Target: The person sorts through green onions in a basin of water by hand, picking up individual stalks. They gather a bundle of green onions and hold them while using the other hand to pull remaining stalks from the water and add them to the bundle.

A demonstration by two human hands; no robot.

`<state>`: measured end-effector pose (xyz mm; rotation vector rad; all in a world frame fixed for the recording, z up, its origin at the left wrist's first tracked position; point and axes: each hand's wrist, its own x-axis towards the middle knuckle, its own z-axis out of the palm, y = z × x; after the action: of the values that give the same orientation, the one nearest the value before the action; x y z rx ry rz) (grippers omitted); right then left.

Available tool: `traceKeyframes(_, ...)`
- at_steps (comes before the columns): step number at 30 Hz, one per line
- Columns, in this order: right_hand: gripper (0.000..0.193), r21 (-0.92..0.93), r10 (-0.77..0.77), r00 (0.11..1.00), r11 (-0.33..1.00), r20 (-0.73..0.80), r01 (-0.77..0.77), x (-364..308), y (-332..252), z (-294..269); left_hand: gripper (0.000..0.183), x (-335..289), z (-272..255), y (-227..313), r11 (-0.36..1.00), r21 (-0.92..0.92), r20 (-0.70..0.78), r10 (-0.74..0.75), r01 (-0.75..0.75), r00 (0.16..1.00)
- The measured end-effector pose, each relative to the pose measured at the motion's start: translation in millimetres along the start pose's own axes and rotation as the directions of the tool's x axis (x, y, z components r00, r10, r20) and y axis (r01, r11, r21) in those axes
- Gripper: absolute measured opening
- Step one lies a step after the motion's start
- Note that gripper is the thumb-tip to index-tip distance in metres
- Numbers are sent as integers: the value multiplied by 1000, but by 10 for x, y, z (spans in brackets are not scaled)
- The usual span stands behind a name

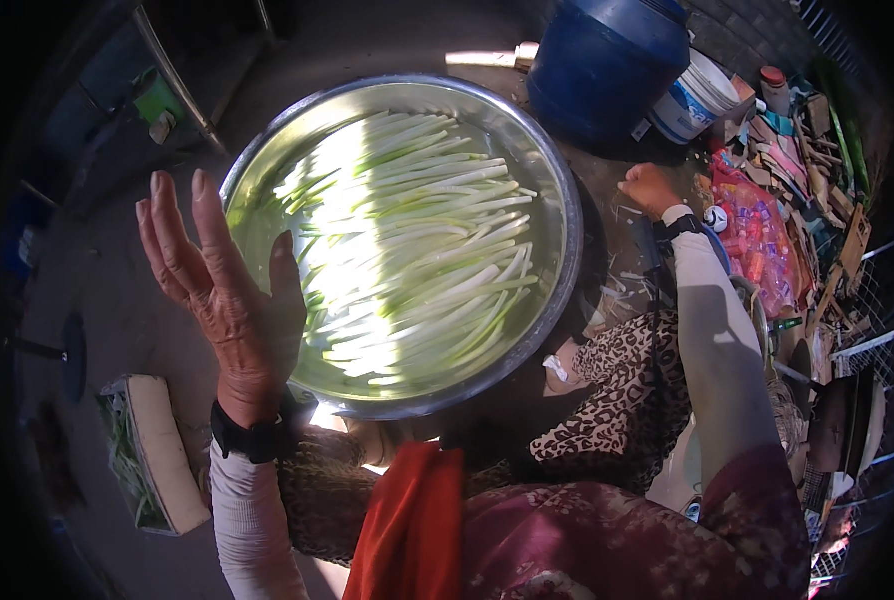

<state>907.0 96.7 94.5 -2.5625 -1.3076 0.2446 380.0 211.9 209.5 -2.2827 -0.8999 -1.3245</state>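
Slender white-and-green stalks (432, 235) already lay side by side in the round silver metal basin (417, 406), anything left to do unclear, while your left hand (235, 295) spread empty by its left rim and your right hand (651, 190) curled beyond its right rim, contents indiscernible.

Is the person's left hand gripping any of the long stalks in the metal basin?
No, the left hand is open with its fingers extended, while the long stalks lie in the metal basin.
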Motion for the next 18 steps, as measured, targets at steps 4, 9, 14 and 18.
traceKeyframes(4,49,468,27,983,877,182,-111,-221,-387,112,51,-185,-105,-204,997,-41,567,79,-68,820)
traceKeyframes(9,44,272,38,984,958,174,-85,-66,241,157,25,-175,-24,-7,940,-332,650,290,-82,702)
traceKeyframes(14,43,227,10,997,973,82,-28,-230,-168,114,34,-321,-88,-132,957,-271,683,264,-99,681)
traceKeyframes(18,46,387,91,959,902,268,-193,-278,-102,87,33,-410,-88,-149,938,-345,706,288,-40,647)
